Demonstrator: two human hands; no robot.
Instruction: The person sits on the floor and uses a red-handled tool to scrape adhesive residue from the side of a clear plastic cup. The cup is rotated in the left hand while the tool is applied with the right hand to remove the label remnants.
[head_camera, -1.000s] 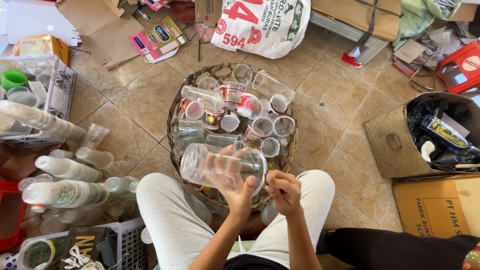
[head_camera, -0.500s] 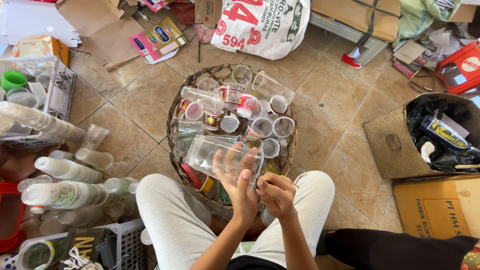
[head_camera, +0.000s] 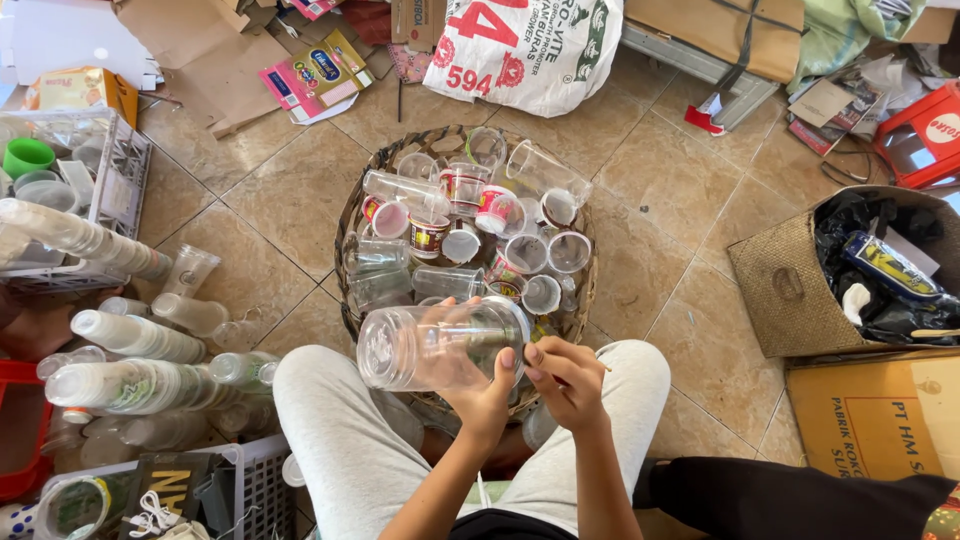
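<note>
My left hand (head_camera: 487, 392) grips a clear plastic jar (head_camera: 430, 346), held on its side above my lap with its mouth turned right. My right hand (head_camera: 568, 380) sits at the jar's mouth with its fingers pinched together around something thin; what it is I cannot make out. Just beyond the hands lies a round woven basket (head_camera: 352, 225) holding several clear plastic cups, some with red and white printed bands.
Stacks of nested clear cups (head_camera: 120, 385) lie on the tile floor at left, beside white wire crates (head_camera: 110, 195). A printed white sack (head_camera: 520, 45) lies behind the basket. At right stands a woven bin (head_camera: 790, 290) lined with black plastic, and a cardboard box (head_camera: 880, 420).
The jar has dropped toward my lap and turned to lie more sideways. My right hand has moved up to its mouth.
</note>
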